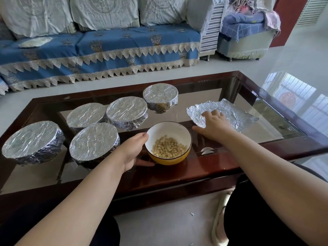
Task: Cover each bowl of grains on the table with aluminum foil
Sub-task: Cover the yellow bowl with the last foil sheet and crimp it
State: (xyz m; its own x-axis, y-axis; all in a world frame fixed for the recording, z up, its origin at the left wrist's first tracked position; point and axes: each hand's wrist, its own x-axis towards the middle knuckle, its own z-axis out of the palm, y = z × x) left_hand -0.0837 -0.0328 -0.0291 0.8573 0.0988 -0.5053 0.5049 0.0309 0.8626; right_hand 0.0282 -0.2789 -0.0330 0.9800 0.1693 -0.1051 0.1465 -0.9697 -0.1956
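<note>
Bowls foil-covered five (92, 142), one open bowl (168, 142) (pale grains) in left hand's (134, 150) curled grip, right hand (213, 125) spread on foil sheet (230, 110)

No text, label, brand, number or sign can be read anywhere in the view. The crinkled silver aluminium foil sheet (221, 112) and the foil-wrapped round bowls (94, 139) carry only creases, and the yellow ceramic bowl with a white inside (168, 142) is plain. The blue patterned sofa cover (99, 45) shows woven motifs only, no lettering.
</note>
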